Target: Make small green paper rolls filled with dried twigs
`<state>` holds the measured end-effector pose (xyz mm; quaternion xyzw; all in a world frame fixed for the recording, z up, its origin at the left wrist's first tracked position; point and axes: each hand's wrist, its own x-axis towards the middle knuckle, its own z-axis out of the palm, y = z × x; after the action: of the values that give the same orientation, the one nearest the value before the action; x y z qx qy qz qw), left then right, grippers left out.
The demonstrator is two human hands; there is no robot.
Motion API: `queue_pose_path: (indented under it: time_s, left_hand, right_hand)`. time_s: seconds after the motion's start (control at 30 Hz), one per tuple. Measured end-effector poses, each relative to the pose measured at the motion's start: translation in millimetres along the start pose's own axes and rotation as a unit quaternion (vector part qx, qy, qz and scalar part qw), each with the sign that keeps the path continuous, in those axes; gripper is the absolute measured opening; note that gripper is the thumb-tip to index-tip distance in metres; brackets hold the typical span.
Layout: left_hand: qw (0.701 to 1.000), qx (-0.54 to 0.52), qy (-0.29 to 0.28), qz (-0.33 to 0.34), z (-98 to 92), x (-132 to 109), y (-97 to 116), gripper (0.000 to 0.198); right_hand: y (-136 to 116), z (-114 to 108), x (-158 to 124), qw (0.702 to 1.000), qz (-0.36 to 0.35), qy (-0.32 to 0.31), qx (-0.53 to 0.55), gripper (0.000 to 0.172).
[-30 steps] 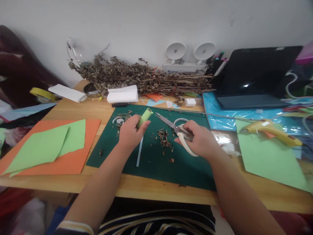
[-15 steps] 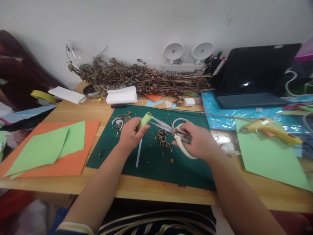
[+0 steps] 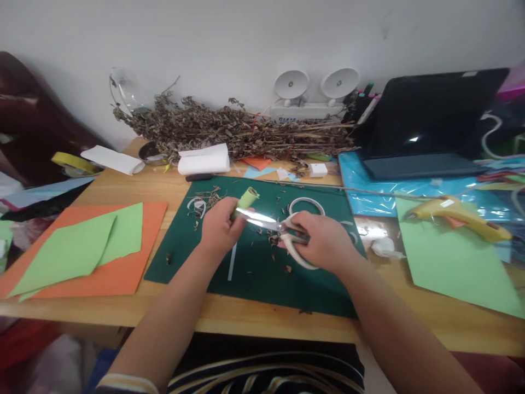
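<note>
My left hand (image 3: 221,223) is closed around a small light-green paper tube (image 3: 248,198), its upper end sticking out above the fingers with something brown inside. A pair of scissors (image 3: 287,229) with pale handles is gripped in my right hand (image 3: 326,241). The shiny blades point left and reach the tube beside my left thumb. Below them on the green cutting mat (image 3: 262,290) lie dry leaf bits (image 3: 274,238) and a narrow white strip (image 3: 232,262). A white ring (image 3: 307,207) rests just behind my right hand.
Dried plants (image 3: 221,126) line the wall. Green sheets (image 3: 65,251) lie over orange paper (image 3: 123,279) at left. On the right are a yellow glue gun (image 3: 459,216) on green paper (image 3: 455,273) and a dark tablet (image 3: 435,120). A paper roll (image 3: 204,160) stands behind the mat.
The scissors and my right hand have moved left and slightly down. Their blades have come closer together and now overlap the lower part of the tube. My left hand has barely moved.
</note>
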<state>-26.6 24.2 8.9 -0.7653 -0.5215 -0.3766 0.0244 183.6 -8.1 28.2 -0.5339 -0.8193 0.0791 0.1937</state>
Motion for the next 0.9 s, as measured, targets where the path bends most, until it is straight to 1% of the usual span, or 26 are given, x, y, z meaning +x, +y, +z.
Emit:
queue_pose_path:
  time_s: [0.1, 0.17, 0.23, 0.33, 0.47, 0.6, 0.77, 0.9]
  left_hand:
    - [0.999, -0.007, 0.022, -0.049, -1.6, 1, -2, 0.026]
    - [0.997, -0.028, 0.016, -0.072, -2.2, 2, -2, 0.029]
    - [0.994, -0.061, -0.002, -0.088, -2.3, 2, -1, 0.031]
    - [0.99, -0.099, -0.029, -0.099, -2.5, 1, 2, 0.034]
    - [0.989, -0.109, -0.051, -0.084, -2.9, 1, 5, 0.036]
    - [0.992, -0.096, -0.054, -0.062, -2.3, 1, 4, 0.037]
    - [0.998, -0.037, -0.054, -0.026, -2.3, 1, 6, 0.037]
    - [0.998, 0.006, -0.059, -0.032, -2.9, 1, 10, 0.035]
  right_hand:
    - [7, -3, -1, 0.995, 0.055, 0.032, 0.071, 0.029]
    - [11, -5, -1, 0.992, 0.072, 0.045, 0.098, 0.027]
    - [12, -6, -1, 0.992, 0.074, 0.035, 0.098, 0.028]
    - [8, -4, 0, 0.994, 0.066, 0.0, 0.084, 0.03]
    - [3, -3, 1, 0.995, 0.072, -0.02, 0.072, 0.03]
    - [2, -3, 2, 0.996, 0.077, -0.019, 0.05, 0.03]
    - [2, -1, 3, 0.997, 0.078, -0.001, 0.012, 0.032]
    - [2, -2, 3, 0.997, 0.078, 0.007, -0.002, 0.031]
